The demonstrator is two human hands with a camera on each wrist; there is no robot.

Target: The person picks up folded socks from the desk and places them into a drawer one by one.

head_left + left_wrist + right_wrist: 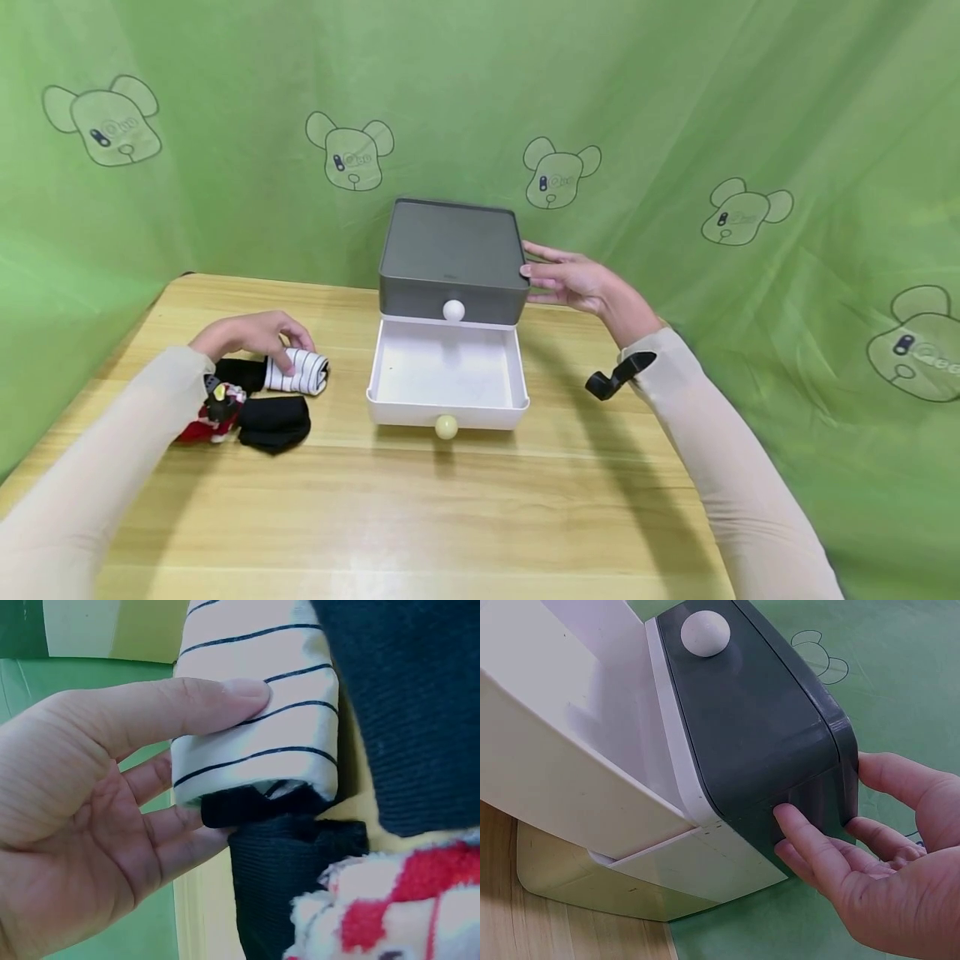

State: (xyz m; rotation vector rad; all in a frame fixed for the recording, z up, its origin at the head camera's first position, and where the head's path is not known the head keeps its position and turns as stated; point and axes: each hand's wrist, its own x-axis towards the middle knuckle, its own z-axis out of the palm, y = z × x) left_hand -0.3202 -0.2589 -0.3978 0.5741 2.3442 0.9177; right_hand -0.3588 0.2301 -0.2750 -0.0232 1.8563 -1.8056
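Observation:
My left hand [255,333] pinches a rolled white sock with black stripes [307,373], thumb on top and fingers at its far side in the left wrist view. Around it on the table lie a folded black sock [275,422], another black piece [243,374] and a fuzzy red-and-white bundle [420,900], partly hidden by the wrist. My right hand [573,282] touches the right side of a small drawer cabinet [450,246], fingers extended against its dark grey upper part. Below, the white drawer [448,414] is pulled out, with nothing visible in it.
The dark upper drawer has a white round knob [453,311] and is closed. A yellowish knob [446,427] sticks out from the pulled-out drawer. Behind the wooden table [450,517] hangs a green curtain [450,92] with bear-head prints.

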